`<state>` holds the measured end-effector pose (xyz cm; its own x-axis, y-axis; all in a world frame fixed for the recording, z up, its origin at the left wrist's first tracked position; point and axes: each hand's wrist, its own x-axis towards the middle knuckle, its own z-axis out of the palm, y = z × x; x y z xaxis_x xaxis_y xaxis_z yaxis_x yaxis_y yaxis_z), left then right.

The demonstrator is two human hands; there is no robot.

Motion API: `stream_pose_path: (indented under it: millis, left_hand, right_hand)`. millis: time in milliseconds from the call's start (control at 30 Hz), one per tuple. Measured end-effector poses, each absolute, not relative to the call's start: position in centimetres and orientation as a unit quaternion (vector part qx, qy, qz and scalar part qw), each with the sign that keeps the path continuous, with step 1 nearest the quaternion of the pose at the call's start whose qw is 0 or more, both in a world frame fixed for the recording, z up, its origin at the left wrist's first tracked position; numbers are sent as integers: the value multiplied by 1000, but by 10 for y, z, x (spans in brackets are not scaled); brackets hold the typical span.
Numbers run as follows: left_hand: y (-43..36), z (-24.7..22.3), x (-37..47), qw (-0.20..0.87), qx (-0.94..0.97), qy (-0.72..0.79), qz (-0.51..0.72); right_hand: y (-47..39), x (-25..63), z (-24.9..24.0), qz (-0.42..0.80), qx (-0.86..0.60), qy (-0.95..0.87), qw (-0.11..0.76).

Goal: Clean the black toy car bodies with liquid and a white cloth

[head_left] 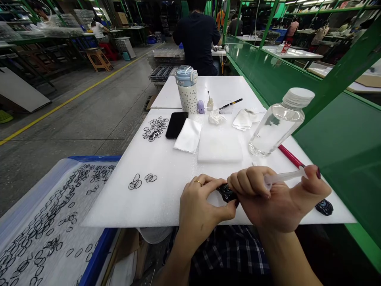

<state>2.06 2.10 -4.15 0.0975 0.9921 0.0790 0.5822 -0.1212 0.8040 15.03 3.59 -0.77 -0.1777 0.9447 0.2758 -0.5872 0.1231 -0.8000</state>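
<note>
My left hand [202, 206] pinches a small glossy black part [228, 193] between thumb and fingers, above the front of the white foam-covered table. My right hand [276, 198] is wrapped round a translucent syringe [285, 176], with the thumb on its plunger end. The syringe's tip is hidden behind the fingers, close to the black part. Another black part [324, 207] lies at the table's right front, partly behind my right hand. Left of my hands lie a few thin black rings [135, 183].
A tilted-looking clear bottle [272, 127] and a red stick [291, 155] are at right. Behind stand a dotted tumbler [188, 95], a phone [176, 125], cloths [188, 136] and a ring pile [154, 129]. A blue-edged tray [102, 254] of rings sits lower left. A person [198, 37] sits ahead.
</note>
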Motion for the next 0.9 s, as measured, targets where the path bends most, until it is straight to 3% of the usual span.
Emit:
stream_pose_path:
  millis: [567, 733, 900]
  left_hand:
    - [21, -40, 21, 316, 673, 585, 324]
    - [22, -42, 20, 307, 681, 581, 324]
    - [19, -46, 15, 299, 693, 575, 315]
  right_hand:
    - [29, 147, -5, 581, -269, -450, 623]
    - [29, 148, 18, 551, -321, -504, 583]
    - [95, 150, 22, 436, -319, -501, 676]
